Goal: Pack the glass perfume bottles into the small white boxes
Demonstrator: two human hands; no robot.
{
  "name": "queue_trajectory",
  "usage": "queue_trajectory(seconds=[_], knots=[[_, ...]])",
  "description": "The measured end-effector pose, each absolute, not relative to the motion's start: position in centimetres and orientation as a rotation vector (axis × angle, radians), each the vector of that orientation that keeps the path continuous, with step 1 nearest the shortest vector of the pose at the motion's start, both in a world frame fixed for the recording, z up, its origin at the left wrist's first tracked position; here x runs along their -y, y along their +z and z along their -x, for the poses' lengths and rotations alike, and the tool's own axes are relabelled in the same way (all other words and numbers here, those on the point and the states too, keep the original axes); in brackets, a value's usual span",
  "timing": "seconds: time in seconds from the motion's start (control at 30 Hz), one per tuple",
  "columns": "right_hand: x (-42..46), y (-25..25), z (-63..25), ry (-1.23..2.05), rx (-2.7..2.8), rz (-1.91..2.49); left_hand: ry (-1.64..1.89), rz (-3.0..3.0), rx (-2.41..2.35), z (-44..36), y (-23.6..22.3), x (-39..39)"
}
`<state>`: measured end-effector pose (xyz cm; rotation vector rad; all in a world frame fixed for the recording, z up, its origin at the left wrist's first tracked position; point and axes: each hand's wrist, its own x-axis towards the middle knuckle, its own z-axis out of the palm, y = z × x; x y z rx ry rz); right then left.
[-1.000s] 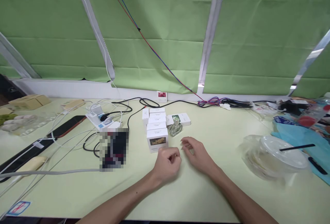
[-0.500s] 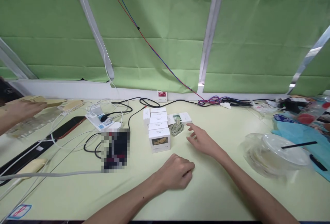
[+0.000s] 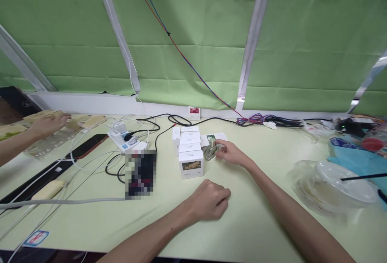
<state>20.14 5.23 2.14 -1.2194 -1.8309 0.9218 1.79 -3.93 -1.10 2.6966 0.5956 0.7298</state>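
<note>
My left hand (image 3: 211, 200) rests on the table, curled into a loose fist with nothing showing in it. Farther forward, my right hand (image 3: 232, 153) has its thumb and fingers apart at the right edge of a coiled grey cable (image 3: 209, 153). Its fingertips reach the coil, but no firm grip shows. Under and behind the coil, a flat white box with a green picture (image 3: 222, 136) lies on the table. Directly left of it stands a row of small white boxes; the front box (image 3: 191, 165) bears a yellow plant picture.
Another person's hand (image 3: 50, 124) is over clear plastic containers at the left. A power strip (image 3: 127, 144) with tangled cables, a phone (image 3: 90, 146) and a pixelated dark item (image 3: 140, 174) lie nearby. A lidded bowl in plastic (image 3: 341, 182) stands at the right.
My right hand has moved left to the coiled cable, bringing its fingertips to the coil's edge. My left hand keeps its place. The other person's hand has moved right. The view has shifted slightly.
</note>
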Motion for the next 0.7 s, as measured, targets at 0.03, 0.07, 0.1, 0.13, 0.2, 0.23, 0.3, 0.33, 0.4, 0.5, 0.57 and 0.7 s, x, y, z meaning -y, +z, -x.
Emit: queue_trajectory(seconds=[0.03, 0.07, 0.1, 0.13, 0.2, 0.23, 0.3, 0.33, 0.4, 0.5, 0.57, 0.7], knots=[[-5.3, 2.0, -20.1, 0.943, 1.838, 1.211, 0.735, -2.701, -0.594, -1.8, -1.1, 3.9], [-5.3, 1.8, -20.2, 0.973, 1.845, 1.199, 0.740, -2.706, -0.593, -1.8, -1.1, 3.9], [-5.2, 1.7, -20.2, 1.001, 1.852, 1.186, 0.747, -2.711, -0.594, -1.8, -1.1, 3.9], [-5.2, 1.7, -20.2, 1.019, 1.853, 1.176, 0.756, -2.715, -0.598, -1.8, -1.2, 3.9], [-5.0, 1.7, -20.3, 1.048, 1.859, 1.156, 0.774, -2.724, -0.615, -1.8, -1.2, 3.9], [-4.9, 1.8, -20.3, 1.060, 1.867, 1.146, 0.789, -2.729, -0.625, -1.8, -1.3, 3.9], [-4.6, 2.0, -20.4, 1.086, 1.891, 1.124, 0.840, -2.727, -0.647, -1.8, -1.3, 3.9], [-4.5, 2.2, -20.4, 1.104, 1.904, 1.109, 0.876, -2.716, -0.663, -1.9, -1.3, 3.9], [-4.1, 2.4, -20.4, 1.167, 1.918, 1.069, 0.941, -2.677, -0.705, -1.9, -1.2, 3.9], [-3.6, 2.7, -20.6, 1.318, 1.927, 0.971, 0.936, -2.635, -0.769, -1.9, -0.8, 3.9], [-3.5, 2.7, -20.7, 1.358, 1.949, 0.923, 0.872, -2.635, -0.795, -1.9, -0.6, 3.9], [-4.4, 2.4, -20.9, 0.930, 2.023, 1.126, 0.737, -2.644, -0.825, -1.9, -0.6, 3.8]])
